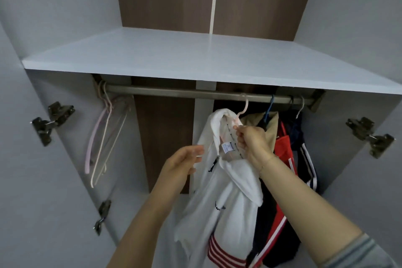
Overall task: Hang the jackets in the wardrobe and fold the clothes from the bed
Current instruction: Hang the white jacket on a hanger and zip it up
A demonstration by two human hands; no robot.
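Note:
A white hooded jacket [219,198] with red stripes at its hem hangs on a pale pink hanger [243,111], whose hook is over the wardrobe rail [174,92]. My right hand [250,140] pinches the hanger's neck and the collar just under the hook. My left hand [185,162] pinches the jacket's left front edge near the zip. The hood is bunched over the hanger's left shoulder.
Right of the white jacket hang a beige garment [270,123], a red one [282,148] and a dark navy striped one [304,159]. Several bare hangers [102,137] hang at the rail's left end. A white shelf [174,54] lies above the rail. Door hinges [52,121] stick out on both sides.

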